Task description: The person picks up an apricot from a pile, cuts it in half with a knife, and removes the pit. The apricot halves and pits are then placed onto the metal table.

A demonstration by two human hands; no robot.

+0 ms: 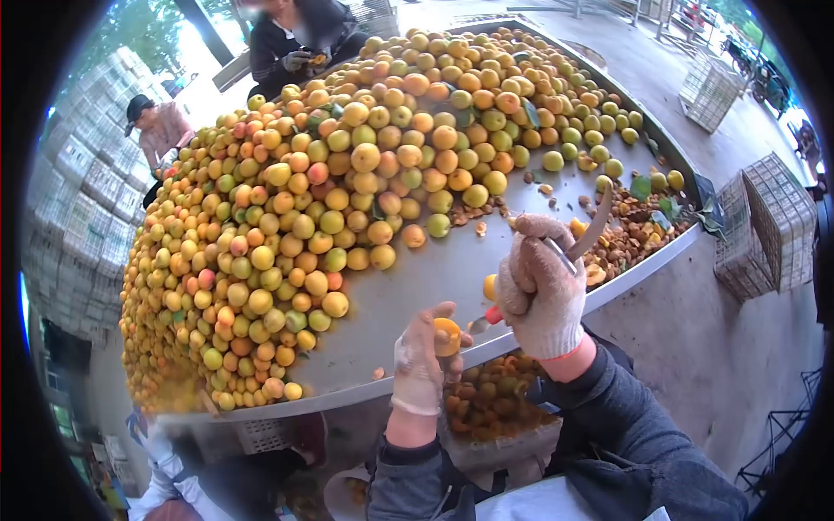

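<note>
My left hand (420, 360), in a whitish work glove, is closed around a cut apricot (447, 337) whose orange inside faces up. To its right, my gloved right hand (546, 291) grips a small knife (480, 325). The knife's short metal blade and red part stick out below the fist, pointing at the apricot. A curved, tapering brown piece (596, 224) rises above that fist. Behind the hands, a large heap of whole apricots (347, 165) covers much of the metal table (387, 300). Pits and scraps (630, 230) lie right of my right hand.
Below the table edge, a crate (512, 447) holds apricot pieces. Pale plastic crates (769, 226) stand on the floor at right, and stacked crates (87, 191) rise at left. One person (300, 43) works behind the heap, another (158, 130) at far left; a sleeved arm (169, 473) shows lower left.
</note>
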